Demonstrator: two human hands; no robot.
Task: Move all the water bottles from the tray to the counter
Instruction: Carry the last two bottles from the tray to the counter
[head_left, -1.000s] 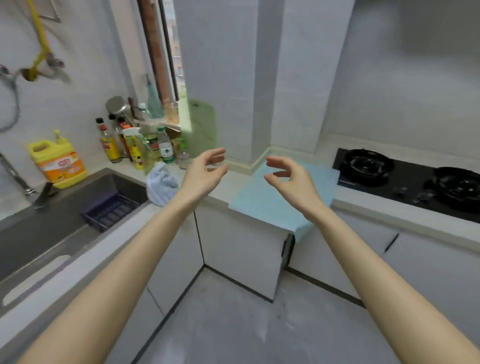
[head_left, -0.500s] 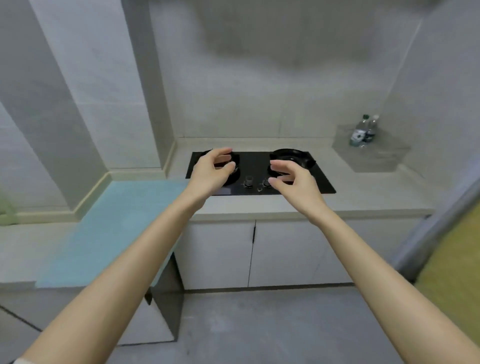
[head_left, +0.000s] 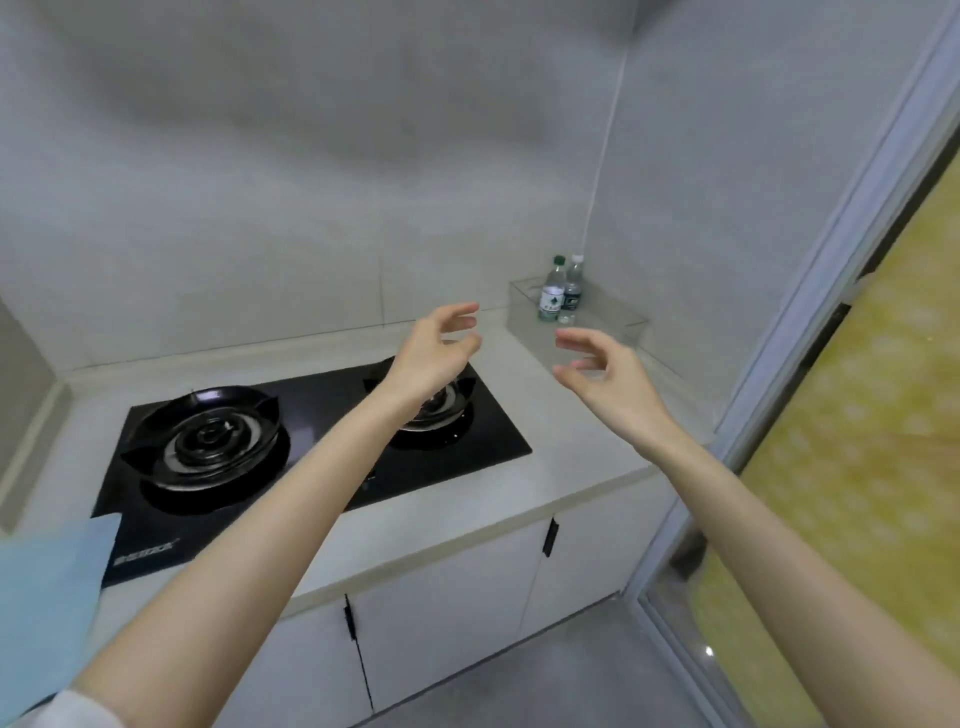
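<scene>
Left hand (head_left: 436, 353) and right hand (head_left: 597, 374), both empty with fingers loosely spread, are held out toward two water bottles (head_left: 552, 296) standing in the clear tray (head_left: 618, 325) at the tabletop (head_left: 571, 447) corner, probably readied to grab one each.

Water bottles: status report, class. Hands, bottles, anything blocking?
Left hand, right hand open, empty, mid-air. Two water bottles upright in clear tray, counter corner. Nothing blocking the reach.
</scene>
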